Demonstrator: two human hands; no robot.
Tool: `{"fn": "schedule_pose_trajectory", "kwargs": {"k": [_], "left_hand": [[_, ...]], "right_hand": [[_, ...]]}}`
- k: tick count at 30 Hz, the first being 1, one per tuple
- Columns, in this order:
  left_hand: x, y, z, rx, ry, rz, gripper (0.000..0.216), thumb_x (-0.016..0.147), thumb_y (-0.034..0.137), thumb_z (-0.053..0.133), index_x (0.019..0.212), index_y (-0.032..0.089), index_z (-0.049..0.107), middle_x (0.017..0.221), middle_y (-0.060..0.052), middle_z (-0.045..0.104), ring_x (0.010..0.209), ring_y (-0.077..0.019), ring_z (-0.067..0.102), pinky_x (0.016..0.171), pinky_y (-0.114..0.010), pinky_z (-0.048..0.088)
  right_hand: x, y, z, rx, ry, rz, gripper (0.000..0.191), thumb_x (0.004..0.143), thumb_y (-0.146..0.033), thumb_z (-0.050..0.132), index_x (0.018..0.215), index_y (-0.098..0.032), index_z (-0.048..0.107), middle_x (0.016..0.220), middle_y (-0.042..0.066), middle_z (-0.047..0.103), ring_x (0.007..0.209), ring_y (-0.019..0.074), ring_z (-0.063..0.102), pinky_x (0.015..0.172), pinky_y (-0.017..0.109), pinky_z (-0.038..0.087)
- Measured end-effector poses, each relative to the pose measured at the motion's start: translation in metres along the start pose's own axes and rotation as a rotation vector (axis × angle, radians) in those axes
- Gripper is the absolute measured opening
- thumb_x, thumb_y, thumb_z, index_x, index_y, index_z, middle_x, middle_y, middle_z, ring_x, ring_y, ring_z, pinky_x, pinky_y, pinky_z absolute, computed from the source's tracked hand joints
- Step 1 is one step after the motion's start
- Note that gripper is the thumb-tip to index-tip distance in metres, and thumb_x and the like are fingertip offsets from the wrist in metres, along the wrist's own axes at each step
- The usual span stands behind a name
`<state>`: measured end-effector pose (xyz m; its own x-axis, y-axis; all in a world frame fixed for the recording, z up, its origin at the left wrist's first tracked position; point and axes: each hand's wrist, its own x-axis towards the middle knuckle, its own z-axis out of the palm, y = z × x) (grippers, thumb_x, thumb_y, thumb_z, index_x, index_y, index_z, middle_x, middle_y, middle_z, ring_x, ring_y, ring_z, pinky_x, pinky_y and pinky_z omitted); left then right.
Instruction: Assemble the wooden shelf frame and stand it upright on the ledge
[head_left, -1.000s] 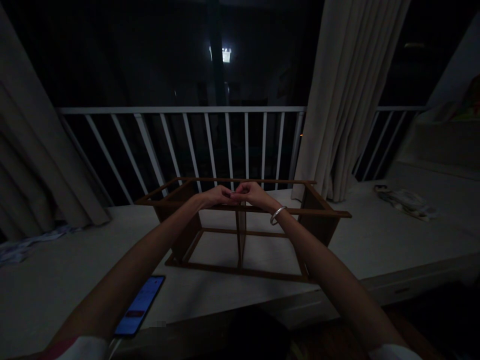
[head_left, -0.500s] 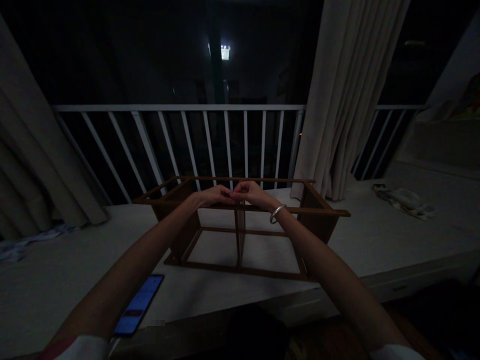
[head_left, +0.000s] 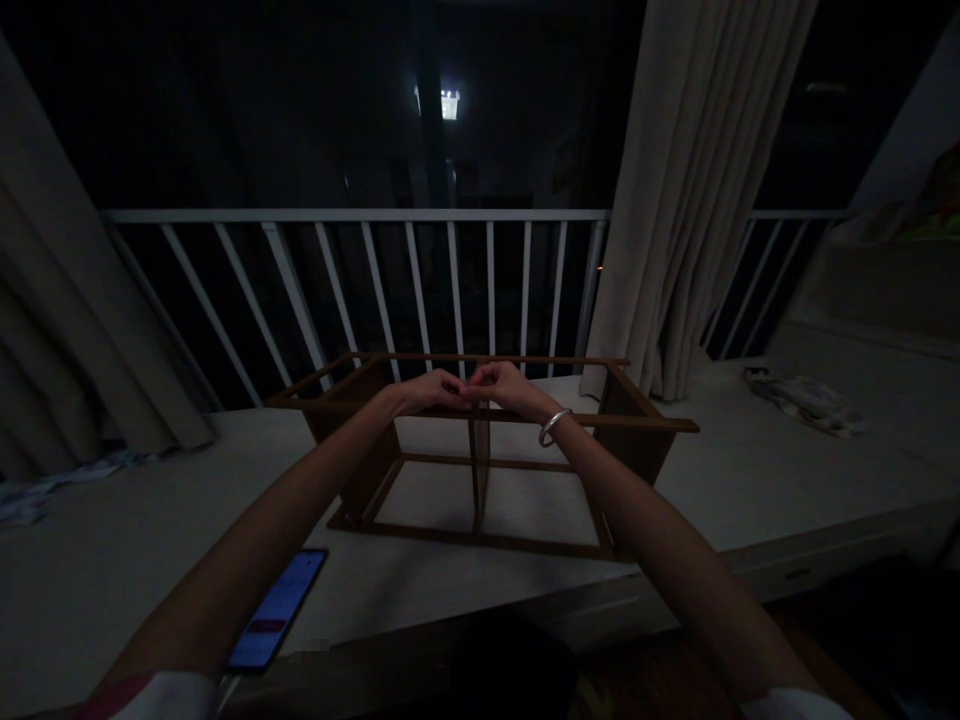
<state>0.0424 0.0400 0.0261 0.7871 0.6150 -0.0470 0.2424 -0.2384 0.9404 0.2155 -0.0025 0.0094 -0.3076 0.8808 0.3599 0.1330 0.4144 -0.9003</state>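
A brown wooden frame, an open box of thin rails with a middle divider, stands on a pale ledge. My left hand and my right hand meet above the top of the middle divider, fingertips pinched together and touching each other. Both hands rest at the near top rail. What the fingers pinch is too small and dark to make out. A silver bangle circles my right wrist.
A lit phone lies on the ledge by my left forearm. A white railing runs behind the frame. Curtains hang at left and right. Crumpled cloth lies at far right.
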Motion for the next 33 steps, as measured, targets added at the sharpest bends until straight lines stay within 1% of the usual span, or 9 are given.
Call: {"fn": "schedule_pose_trajectory", "kwargs": {"k": [3, 6, 12, 14, 18, 21, 24, 28, 33], "left_hand": [[-0.001, 0.000, -0.002, 0.008, -0.041, -0.017, 0.020, 0.057, 0.024, 0.071, 0.072, 0.011, 0.067, 0.063, 0.000, 0.062, 0.058, -0.0067, 0.053, 0.059, -0.018, 0.040], [-0.001, -0.001, -0.004, 0.016, -0.053, -0.031, 0.023, 0.058, 0.025, 0.070, 0.077, 0.012, 0.068, 0.067, -0.002, 0.064, 0.060, -0.0080, 0.054, 0.059, -0.019, 0.041], [0.003, -0.004, -0.004, 0.044, -0.016, -0.009, 0.022, 0.055, 0.023, 0.072, 0.074, 0.012, 0.068, 0.068, -0.002, 0.065, 0.062, -0.0087, 0.056, 0.062, -0.020, 0.042], [0.004, -0.003, -0.003, 0.048, -0.009, -0.004, 0.021, 0.054, 0.023, 0.072, 0.072, 0.012, 0.067, 0.066, -0.001, 0.064, 0.062, -0.0087, 0.055, 0.062, -0.020, 0.042], [0.003, -0.002, 0.000, 0.046, 0.028, 0.009, 0.020, 0.053, 0.023, 0.073, 0.067, 0.011, 0.066, 0.062, 0.001, 0.062, 0.059, -0.0080, 0.054, 0.058, -0.020, 0.041], [0.001, 0.000, 0.001, 0.033, 0.042, 0.010, 0.021, 0.053, 0.024, 0.073, 0.068, 0.011, 0.066, 0.062, 0.001, 0.062, 0.058, -0.0075, 0.053, 0.057, -0.019, 0.040], [0.000, 0.001, 0.000, 0.015, 0.026, -0.014, 0.022, 0.055, 0.025, 0.072, 0.072, 0.011, 0.067, 0.063, -0.001, 0.062, 0.057, -0.0075, 0.053, 0.055, -0.019, 0.039], [-0.001, 0.002, 0.000, 0.007, -0.005, -0.040, 0.025, 0.057, 0.026, 0.071, 0.077, 0.012, 0.067, 0.069, -0.002, 0.064, 0.060, -0.0087, 0.054, 0.057, -0.019, 0.041], [0.002, 0.001, 0.000, 0.001, -0.017, -0.030, 0.023, 0.056, 0.025, 0.071, 0.074, 0.012, 0.067, 0.070, -0.001, 0.064, 0.062, -0.0079, 0.055, 0.061, -0.019, 0.041]], "right_hand": [[-0.003, -0.005, 0.001, 0.038, -0.025, 0.014, 0.031, 0.056, -0.035, 0.070, 0.068, -0.011, 0.055, 0.061, 0.000, 0.059, 0.056, 0.0080, 0.052, 0.052, 0.019, 0.040], [-0.006, -0.011, 0.002, 0.041, -0.035, 0.034, 0.029, 0.058, -0.035, 0.069, 0.069, -0.011, 0.056, 0.061, 0.000, 0.059, 0.056, 0.0080, 0.052, 0.052, 0.019, 0.039], [-0.009, -0.017, 0.001, 0.014, -0.047, 0.047, 0.029, 0.058, -0.035, 0.069, 0.072, -0.011, 0.059, 0.061, 0.000, 0.058, 0.055, 0.0072, 0.051, 0.052, 0.019, 0.037], [-0.009, -0.017, 0.001, -0.007, -0.029, 0.059, 0.030, 0.058, -0.036, 0.069, 0.071, -0.011, 0.059, 0.060, 0.000, 0.058, 0.055, 0.0070, 0.050, 0.051, 0.019, 0.037], [-0.007, -0.015, -0.001, -0.047, 0.015, 0.061, 0.030, 0.056, -0.037, 0.069, 0.068, -0.011, 0.061, 0.062, 0.001, 0.059, 0.056, 0.0069, 0.049, 0.052, 0.019, 0.037], [-0.006, -0.011, -0.002, -0.048, 0.022, 0.046, 0.029, 0.056, -0.037, 0.070, 0.067, -0.011, 0.061, 0.063, 0.002, 0.060, 0.057, 0.0076, 0.050, 0.053, 0.019, 0.037], [-0.005, -0.009, -0.004, -0.046, 0.018, 0.034, 0.030, 0.057, -0.038, 0.069, 0.069, -0.011, 0.062, 0.065, 0.002, 0.061, 0.059, 0.0084, 0.051, 0.053, 0.020, 0.038], [-0.008, -0.010, -0.005, -0.044, -0.001, 0.021, 0.031, 0.060, -0.041, 0.066, 0.068, -0.011, 0.061, 0.064, 0.002, 0.060, 0.058, 0.0082, 0.051, 0.053, 0.020, 0.038], [-0.006, -0.007, -0.004, -0.004, -0.013, 0.032, 0.030, 0.060, -0.038, 0.067, 0.070, -0.012, 0.058, 0.065, 0.001, 0.060, 0.058, 0.0076, 0.051, 0.053, 0.019, 0.039]]}}
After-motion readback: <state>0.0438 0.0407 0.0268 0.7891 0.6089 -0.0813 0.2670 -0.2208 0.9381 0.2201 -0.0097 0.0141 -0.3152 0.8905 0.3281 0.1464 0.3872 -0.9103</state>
